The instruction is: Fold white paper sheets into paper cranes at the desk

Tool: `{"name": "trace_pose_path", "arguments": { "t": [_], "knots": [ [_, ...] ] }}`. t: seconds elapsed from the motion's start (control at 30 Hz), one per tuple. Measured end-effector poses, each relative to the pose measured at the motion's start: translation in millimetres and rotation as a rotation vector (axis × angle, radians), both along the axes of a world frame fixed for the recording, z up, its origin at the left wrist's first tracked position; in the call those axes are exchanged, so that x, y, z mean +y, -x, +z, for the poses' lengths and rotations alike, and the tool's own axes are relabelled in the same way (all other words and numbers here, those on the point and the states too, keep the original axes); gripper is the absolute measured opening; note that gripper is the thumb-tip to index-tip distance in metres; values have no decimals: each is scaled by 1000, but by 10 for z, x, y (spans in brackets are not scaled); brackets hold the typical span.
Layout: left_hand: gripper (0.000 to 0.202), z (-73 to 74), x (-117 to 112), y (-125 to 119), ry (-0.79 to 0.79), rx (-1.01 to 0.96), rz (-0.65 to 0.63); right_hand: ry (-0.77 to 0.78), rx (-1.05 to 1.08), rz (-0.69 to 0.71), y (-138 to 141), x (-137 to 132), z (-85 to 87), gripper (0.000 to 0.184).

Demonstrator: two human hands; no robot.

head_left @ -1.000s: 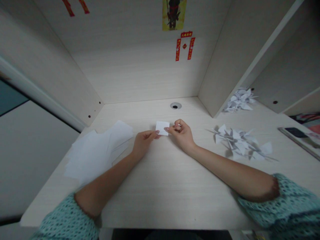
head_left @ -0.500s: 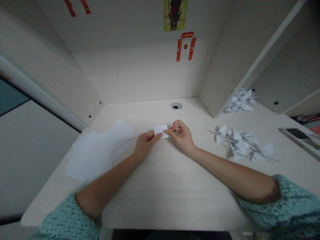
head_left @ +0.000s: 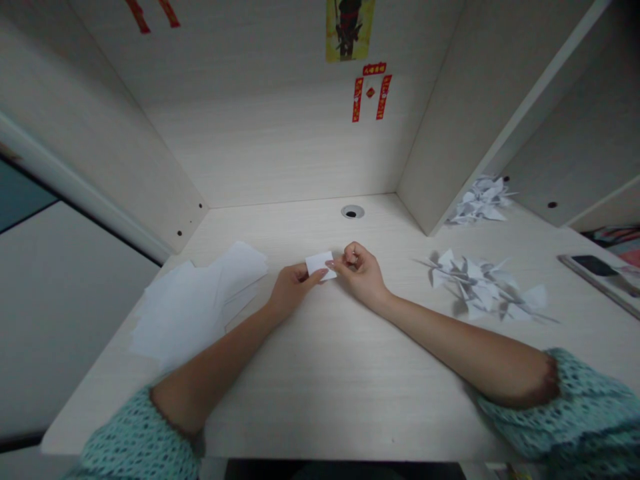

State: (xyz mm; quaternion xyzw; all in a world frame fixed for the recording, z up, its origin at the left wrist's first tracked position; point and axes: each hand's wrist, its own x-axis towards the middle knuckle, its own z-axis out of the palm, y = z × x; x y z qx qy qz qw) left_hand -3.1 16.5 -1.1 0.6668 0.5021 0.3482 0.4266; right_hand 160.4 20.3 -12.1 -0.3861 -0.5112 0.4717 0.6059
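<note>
Between my two hands is a small white piece of paper [head_left: 319,262], roughly square, held just above the desk. My left hand [head_left: 293,288] grips its left and lower edge, thumb on top. My right hand [head_left: 364,272] pinches its right edge between thumb and fingers, the other fingers curled in. The undersides of the paper and the fingers beneath it are hidden. Left of my left hand lies a spread stack of white paper sheets [head_left: 183,310]. Several folded white paper pieces [head_left: 480,283] with pointed ends lie in a pile to the right of my right hand.
A second pile of folded paper [head_left: 483,200] sits behind the upright divider panel [head_left: 435,180]. A phone [head_left: 597,267] lies on a flat object at the far right. A round cable hole [head_left: 353,212] is set in the desk [head_left: 300,387] near the back wall.
Both hands and the small paper have shifted very slightly, and the paper is tilted a little more. The grip of both hands stays the same.
</note>
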Motion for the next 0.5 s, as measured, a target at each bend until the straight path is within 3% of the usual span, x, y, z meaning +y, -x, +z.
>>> {"name": "trace_pose_path", "arguments": {
  "t": [0.13, 0.5],
  "knots": [
    [37, -19, 10, 2, -32, 27, -24, 18, 36, -45, -24, 23, -20, 42],
    [41, -24, -5, -2, -57, 74, 70, 58, 49, -34, -39, 26, -8, 37]
  ]
}}
